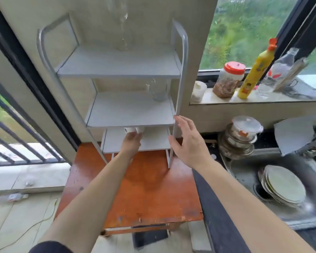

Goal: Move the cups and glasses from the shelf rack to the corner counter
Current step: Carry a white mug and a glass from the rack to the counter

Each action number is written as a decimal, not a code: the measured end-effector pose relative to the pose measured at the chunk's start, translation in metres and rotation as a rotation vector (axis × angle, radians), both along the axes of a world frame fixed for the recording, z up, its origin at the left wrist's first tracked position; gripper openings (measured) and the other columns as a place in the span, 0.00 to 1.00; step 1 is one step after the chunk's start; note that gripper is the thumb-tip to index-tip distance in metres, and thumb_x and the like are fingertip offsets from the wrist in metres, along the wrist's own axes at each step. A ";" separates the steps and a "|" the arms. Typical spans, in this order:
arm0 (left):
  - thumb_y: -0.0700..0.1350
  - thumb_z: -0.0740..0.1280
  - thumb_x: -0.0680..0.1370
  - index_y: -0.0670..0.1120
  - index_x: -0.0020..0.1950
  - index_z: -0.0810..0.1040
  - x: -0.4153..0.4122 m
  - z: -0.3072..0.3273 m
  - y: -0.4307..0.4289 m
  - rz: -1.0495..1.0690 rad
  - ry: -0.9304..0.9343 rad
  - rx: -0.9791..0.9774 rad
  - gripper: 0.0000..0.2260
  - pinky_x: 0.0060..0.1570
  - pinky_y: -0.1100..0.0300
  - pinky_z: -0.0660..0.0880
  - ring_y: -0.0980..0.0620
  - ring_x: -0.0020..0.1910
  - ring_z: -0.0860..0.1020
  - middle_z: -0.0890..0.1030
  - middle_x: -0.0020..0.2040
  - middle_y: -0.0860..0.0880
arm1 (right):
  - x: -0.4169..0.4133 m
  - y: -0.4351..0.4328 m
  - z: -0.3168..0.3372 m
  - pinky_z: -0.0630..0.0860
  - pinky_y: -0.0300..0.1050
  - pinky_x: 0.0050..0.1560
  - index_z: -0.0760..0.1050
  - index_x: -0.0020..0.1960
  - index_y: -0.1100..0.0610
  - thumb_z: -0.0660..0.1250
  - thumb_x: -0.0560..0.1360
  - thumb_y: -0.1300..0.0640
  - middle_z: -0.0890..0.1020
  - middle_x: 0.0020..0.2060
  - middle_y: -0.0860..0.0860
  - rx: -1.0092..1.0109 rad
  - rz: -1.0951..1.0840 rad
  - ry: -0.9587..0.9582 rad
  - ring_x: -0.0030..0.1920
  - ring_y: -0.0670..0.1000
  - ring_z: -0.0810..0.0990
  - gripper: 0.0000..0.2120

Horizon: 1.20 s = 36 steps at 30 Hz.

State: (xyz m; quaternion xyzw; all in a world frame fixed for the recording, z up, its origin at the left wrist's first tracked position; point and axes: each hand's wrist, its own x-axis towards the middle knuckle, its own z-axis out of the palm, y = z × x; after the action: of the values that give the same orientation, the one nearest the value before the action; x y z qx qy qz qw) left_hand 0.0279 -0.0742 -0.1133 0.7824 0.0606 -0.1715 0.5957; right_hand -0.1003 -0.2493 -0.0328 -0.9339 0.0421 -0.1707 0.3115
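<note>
two white cups (pixel 134 130) on the lowest shelf are gripped by the left hand (pixel 130 143); the right hand (pixel 187 141) is held open and empty to the right, nearer.

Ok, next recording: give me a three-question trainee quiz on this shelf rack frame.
1. True or false: the left hand reaches onto the lowest shelf, at the white cups.
2. Which shelf of the shelf rack holds the clear glass pitcher? A top, B middle, C bottom.
3. What lies stacked in the sink?

Key: 1 true. 2 B. 3 plates. The right hand is open beside the rack's front post, holding nothing.
</note>
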 end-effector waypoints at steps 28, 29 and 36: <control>0.57 0.58 0.83 0.43 0.52 0.77 -0.057 -0.001 0.060 0.024 0.079 -0.168 0.18 0.38 0.55 0.69 0.52 0.34 0.67 0.68 0.38 0.49 | 0.096 0.072 0.041 0.79 0.48 0.46 0.73 0.42 0.51 0.55 0.83 0.38 0.78 0.38 0.48 0.865 -0.031 -0.015 0.41 0.49 0.79 0.20; 0.59 0.58 0.82 0.44 0.49 0.77 -0.062 -0.001 0.058 0.044 0.081 -0.188 0.19 0.39 0.54 0.68 0.52 0.34 0.66 0.67 0.37 0.50 | 0.087 0.073 0.040 0.79 0.49 0.47 0.72 0.40 0.51 0.55 0.83 0.38 0.79 0.36 0.48 0.836 -0.040 -0.022 0.40 0.50 0.80 0.22; 0.61 0.59 0.81 0.51 0.32 0.69 -0.128 -0.016 0.065 0.196 0.012 -0.187 0.21 0.45 0.53 0.69 0.54 0.34 0.67 0.69 0.30 0.53 | -0.005 0.083 -0.003 0.73 0.42 0.40 0.71 0.32 0.48 0.59 0.81 0.41 0.76 0.29 0.49 0.844 0.003 -0.218 0.34 0.49 0.76 0.21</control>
State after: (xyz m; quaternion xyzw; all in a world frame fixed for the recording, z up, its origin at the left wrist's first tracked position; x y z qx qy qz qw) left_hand -0.1001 -0.0097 -0.1296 0.7127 0.1241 -0.1218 0.6796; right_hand -0.1048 -0.1662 -0.0359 -0.7012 0.0735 -0.2358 0.6688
